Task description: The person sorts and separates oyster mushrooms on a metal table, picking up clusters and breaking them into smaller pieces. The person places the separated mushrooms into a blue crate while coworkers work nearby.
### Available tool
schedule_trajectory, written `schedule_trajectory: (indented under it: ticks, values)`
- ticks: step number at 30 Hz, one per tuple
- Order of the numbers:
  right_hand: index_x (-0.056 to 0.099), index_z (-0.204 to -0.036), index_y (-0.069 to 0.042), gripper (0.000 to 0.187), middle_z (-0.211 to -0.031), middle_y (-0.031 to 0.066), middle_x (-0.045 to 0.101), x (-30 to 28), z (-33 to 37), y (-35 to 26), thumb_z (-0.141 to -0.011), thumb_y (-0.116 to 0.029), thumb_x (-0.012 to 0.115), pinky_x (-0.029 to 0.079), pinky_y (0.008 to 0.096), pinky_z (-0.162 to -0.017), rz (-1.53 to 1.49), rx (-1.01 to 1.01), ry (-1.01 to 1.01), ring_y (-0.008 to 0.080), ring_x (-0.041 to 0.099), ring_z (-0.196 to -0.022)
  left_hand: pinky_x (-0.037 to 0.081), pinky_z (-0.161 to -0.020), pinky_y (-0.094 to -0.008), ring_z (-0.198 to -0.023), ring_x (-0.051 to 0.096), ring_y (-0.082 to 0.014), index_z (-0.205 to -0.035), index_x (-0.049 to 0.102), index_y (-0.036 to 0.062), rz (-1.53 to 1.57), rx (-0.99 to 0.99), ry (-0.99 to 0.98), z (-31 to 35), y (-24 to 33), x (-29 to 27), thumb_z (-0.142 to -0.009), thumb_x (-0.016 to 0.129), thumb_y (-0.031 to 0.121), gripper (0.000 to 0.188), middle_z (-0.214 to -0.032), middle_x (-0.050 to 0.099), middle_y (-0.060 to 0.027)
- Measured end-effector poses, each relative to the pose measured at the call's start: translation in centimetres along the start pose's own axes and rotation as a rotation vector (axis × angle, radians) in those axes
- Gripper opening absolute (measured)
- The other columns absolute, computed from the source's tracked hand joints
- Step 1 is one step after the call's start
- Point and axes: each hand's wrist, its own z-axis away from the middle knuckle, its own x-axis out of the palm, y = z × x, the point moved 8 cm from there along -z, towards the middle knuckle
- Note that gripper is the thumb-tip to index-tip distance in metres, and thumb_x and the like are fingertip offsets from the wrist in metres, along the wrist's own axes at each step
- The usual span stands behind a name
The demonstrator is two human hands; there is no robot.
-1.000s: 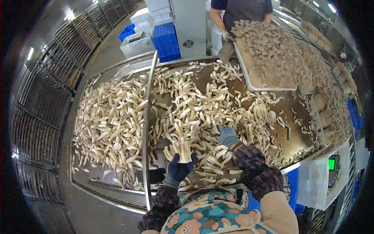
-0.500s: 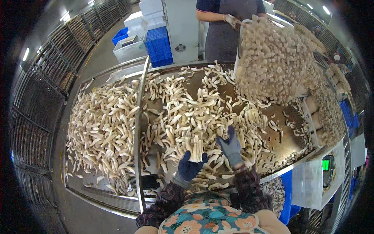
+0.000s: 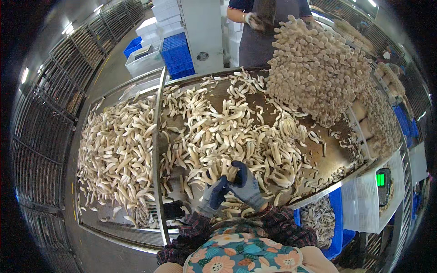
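Observation:
Gloved in navy and grey, my left hand point(image 3: 213, 195) closes round a small bunch of pale, elongated mushrooms point(image 3: 224, 170) at the near edge of the loose heap. Against it, my right hand point(image 3: 246, 184) curls its fingers over the same bunch from the right. The dark glove fingers hide most of the held stems. Many loose mushrooms point(image 3: 214, 132) cover the metal table beyond my hands, some standing together in bundles to the right.
A metal divider point(image 3: 158, 136) separates a second mushroom pile point(image 3: 119, 157) on the left. Brown-capped mushroom clusters point(image 3: 318, 68) rise at the far right, where a co-worker's gloved hand point(image 3: 256, 21) holds a dark blade-like thing. A blue crate point(image 3: 335, 227) and a scale display point(image 3: 383, 184) are near right.
My right hand has moved left and closed over the bunch beside my left hand. The co-worker's hand has shifted left, and a dark blade-like thing now shows. My view has shifted slightly.

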Motion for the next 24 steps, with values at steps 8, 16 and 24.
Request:
schedule_trajectory:
  ticks: [8,16,24]
  values:
    - [0.062,-0.086,-0.006,0.032,-0.088,0.0139,0.064,-1.9,3.7,1.1,-0.073,-0.031,0.077,0.051,0.0384,-0.069,-0.009,0.124,0.097,0.0320,0.064,-0.077,0.053,-0.065,-0.0317,-0.072,0.064,-0.0187,-0.109,0.060,0.0028,-0.452,0.234,-0.059,-0.5,-0.4,-0.3,-0.095,0.056,0.023,0.025,-0.083,0.066,-0.0088]
    - [0.063,-0.099,-0.001,0.043,-0.082,0.0155,0.061,-2.0,1.1,3.0,-0.076,-0.035,0.076,0.049,0.0376,-0.066,-0.180,0.108,0.227,0.0301,0.063,-0.073,0.048,-0.092,-0.0323,-0.105,0.060,-0.0224,-0.122,0.055,-0.0026,-0.794,0.441,-0.196,-0.9,0.3,2.3,-0.093,0.053,0.014,0.033,-0.115,0.062,-0.0115]
    - [0.063,-0.115,-0.004,0.038,-0.096,0.0081,0.069,0.7,-0.1,5.2,-0.081,-0.016,0.072,0.051,0.0283,-0.075,0.014,0.253,-0.220,0.0132,0.064,-0.083,0.054,-0.074,-0.0342,-0.084,0.061,-0.0231,-0.121,0.056,0.0018,-0.297,0.266,-0.042,-1.6,-2.0,-2.2,-0.095,0.055,0.018,0.031,-0.097,0.059,-0.0088]
